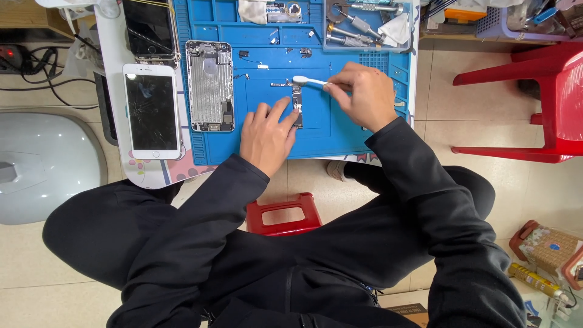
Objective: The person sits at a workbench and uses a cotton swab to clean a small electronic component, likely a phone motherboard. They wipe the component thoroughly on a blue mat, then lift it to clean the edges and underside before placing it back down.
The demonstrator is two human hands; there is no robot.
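Observation:
My left hand [266, 135] presses its fingertips on a narrow dark circuit board [297, 100] lying on the blue work mat [358, 130]. My right hand [359, 92] grips a white toothbrush [308, 80] by its handle, with the brush head just above the board's top end. An opened phone housing [209, 85] with exposed inner parts lies on the mat to the left of my left hand. A white phone with a cracked screen [151, 111] rests face up further left. Both my sleeves are black.
A dark phone [149, 29] lies at the top left. A tray of tweezers and tools [363, 24] sits at the mat's top right. A red plastic chair [549, 97] stands at the right, and a red stool [284, 214] shows between my legs. A grey rounded object [42, 164] sits at the left.

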